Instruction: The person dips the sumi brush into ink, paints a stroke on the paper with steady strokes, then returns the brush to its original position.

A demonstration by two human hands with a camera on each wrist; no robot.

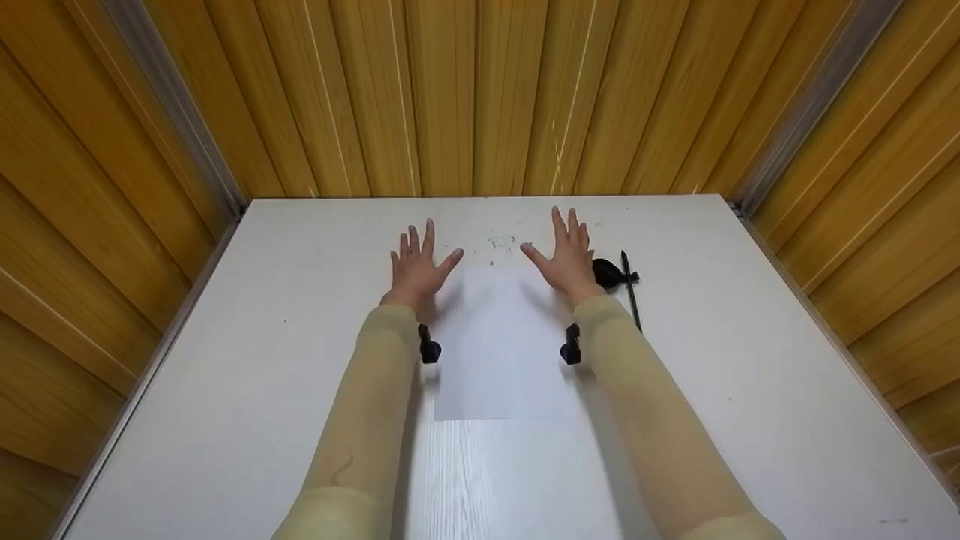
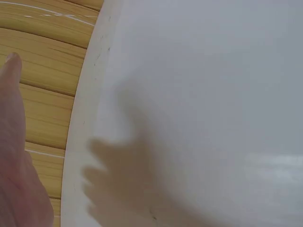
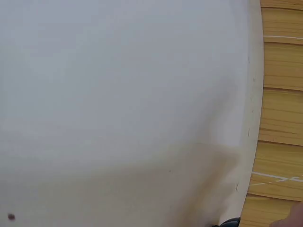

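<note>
Both hands are well apart, fingers extended and thumbs pointing inward; neither grips anything. The left hand (image 1: 418, 274) and right hand (image 1: 568, 264) appear raised, judging by the separate shadows they cast. A sheet (image 1: 499, 360) lies flat on the surface (image 1: 225, 390), between the forearms; its upper extent blends into the white and cannot be fixed. Just beside the right hand lie a black disc (image 1: 606, 274) and a thin, pointed black rod (image 1: 632, 298); contact with the hand cannot be determined. The step in hand is judged a ready position, no handling begun. Any move on the rod would call for a fine pinch; the sheet, a light flat press. The sheet is smooth, matt and rectangular; the surface is faintly grained, with green marks (image 1: 501, 241) near the far edge. The walls (image 1: 450, 97) are ribbed, wood-patterned panels.
</note>
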